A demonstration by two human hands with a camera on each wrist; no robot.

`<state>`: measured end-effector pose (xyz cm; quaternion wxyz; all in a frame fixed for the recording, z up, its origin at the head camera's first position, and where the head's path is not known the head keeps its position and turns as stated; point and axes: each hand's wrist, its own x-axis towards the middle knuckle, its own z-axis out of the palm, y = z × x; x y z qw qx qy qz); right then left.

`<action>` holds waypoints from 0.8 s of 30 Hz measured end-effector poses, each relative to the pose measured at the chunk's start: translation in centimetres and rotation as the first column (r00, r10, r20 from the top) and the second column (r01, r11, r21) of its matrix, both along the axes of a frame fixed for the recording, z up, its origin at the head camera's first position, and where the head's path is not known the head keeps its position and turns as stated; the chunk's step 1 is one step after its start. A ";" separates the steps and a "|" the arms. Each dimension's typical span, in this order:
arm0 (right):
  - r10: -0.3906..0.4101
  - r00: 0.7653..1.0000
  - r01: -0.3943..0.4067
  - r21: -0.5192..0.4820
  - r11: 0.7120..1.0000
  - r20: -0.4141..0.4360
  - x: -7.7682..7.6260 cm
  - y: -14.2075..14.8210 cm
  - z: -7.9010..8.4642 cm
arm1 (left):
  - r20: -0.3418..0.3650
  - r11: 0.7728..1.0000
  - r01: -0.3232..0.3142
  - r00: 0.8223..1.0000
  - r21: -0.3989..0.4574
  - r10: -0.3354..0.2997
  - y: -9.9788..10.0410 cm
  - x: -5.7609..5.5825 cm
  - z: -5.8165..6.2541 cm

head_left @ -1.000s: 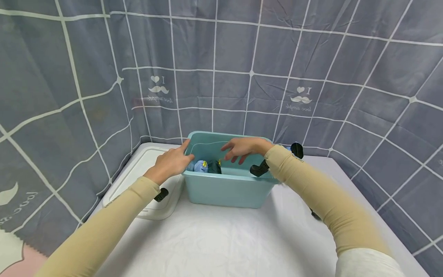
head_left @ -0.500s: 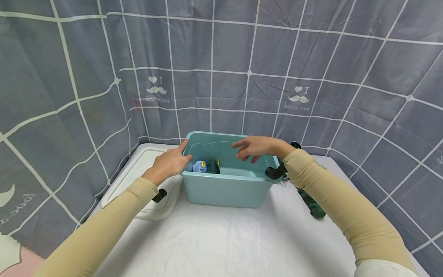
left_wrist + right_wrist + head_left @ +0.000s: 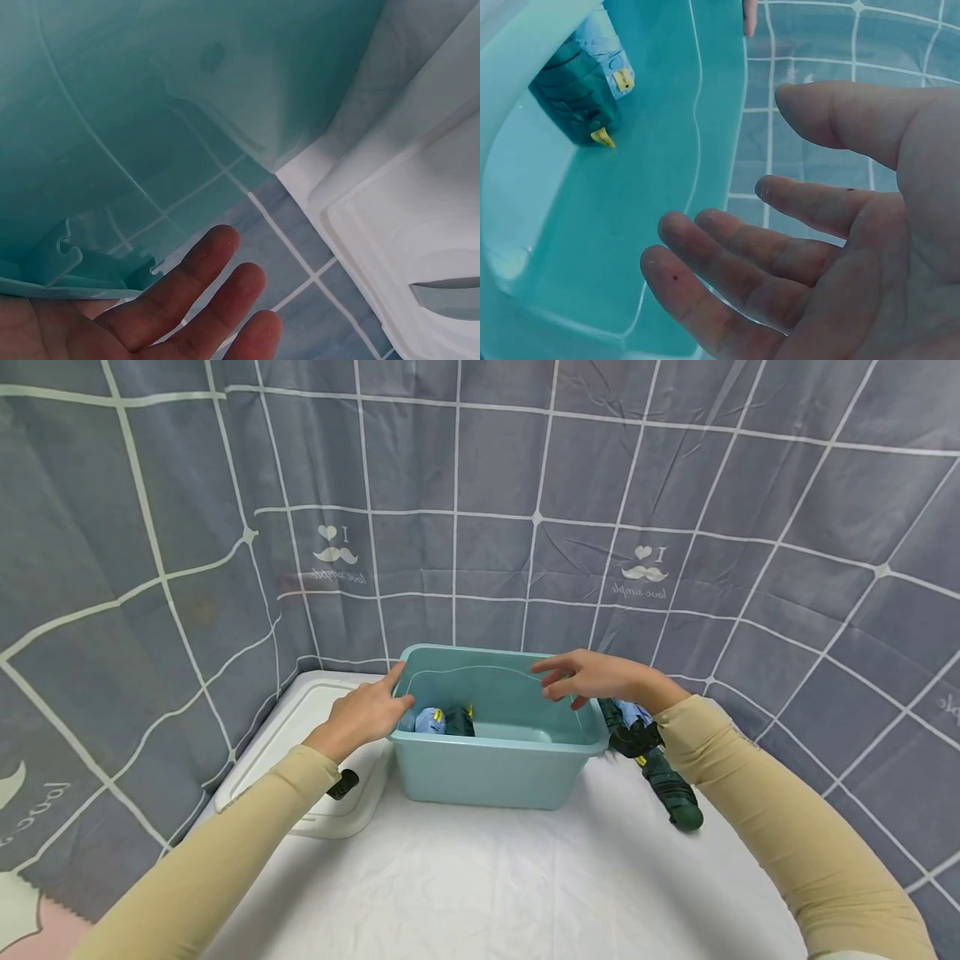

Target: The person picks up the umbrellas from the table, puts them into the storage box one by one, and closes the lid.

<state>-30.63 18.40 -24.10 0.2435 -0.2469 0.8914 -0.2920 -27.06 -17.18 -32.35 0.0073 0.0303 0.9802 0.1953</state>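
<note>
My left hand (image 3: 365,714) rests at the left rim of a teal plastic bin (image 3: 487,772), thumb on the inner side. In the left wrist view its fingers (image 3: 217,296) stretch outside the wall. Above the bin's right end hovers my right hand (image 3: 600,678), fingers loosely bent and holding nothing. Two rolled bundles that look like folded umbrellas, one light blue (image 3: 430,721) and one dark green (image 3: 460,721), lie at the bin's left end. Yellow tags show on both in the right wrist view. Another dark green folded umbrella (image 3: 672,793) lies right of the bin.
A white lid (image 3: 300,718) lies flat left of the bin, partly behind my left forearm. Something light blue (image 3: 633,712) lies by the outer umbrella, partly hidden by my right wrist. A grey checked curtain (image 3: 495,560) closes off the back and sides of the white-covered table (image 3: 480,877).
My right hand has moved right and slightly up, from over the bin's middle to its right end, uncovering the green umbrella outside. My left hand stays at the rim.
</note>
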 end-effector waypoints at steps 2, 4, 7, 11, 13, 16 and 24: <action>-0.011 1.000 0.011 -0.010 1.000 -0.011 0.2 0.6 0.1 | 0.002 1.000 0.001 1.000 0.001 -0.001 0.0 0.0 0.0; -0.023 1.000 0.023 -0.021 1.000 -0.020 0.4 1.2 0.1 | 0.005 1.000 0.004 1.000 0.001 -0.004 0.0 0.0 0.0; -0.039 0.999 0.037 -0.033 0.999 -0.036 0.7 2.1 0.2 | 0.005 1.000 0.006 1.000 0.001 -0.006 -0.1 0.0 0.1; -0.063 0.997 0.062 -0.040 0.997 -0.048 0.9 3.2 0.0 | -0.003 1.000 0.006 1.000 0.002 -0.006 -0.1 -0.1 0.0; -0.082 0.995 0.080 -0.040 0.996 -0.052 0.9 3.8 -0.1 | -0.005 1.000 0.004 1.000 0.003 -0.004 -0.1 -0.1 -0.1; -0.092 0.994 0.090 -0.041 0.995 -0.059 1.0 4.6 -0.2 | -0.003 1.000 0.004 1.000 0.007 -0.004 0.0 -0.2 -0.1; -0.118 0.990 0.113 -0.059 0.992 -0.082 1.6 6.5 -0.4 | -0.008 1.000 0.003 1.000 0.020 -0.003 -0.1 0.0 0.0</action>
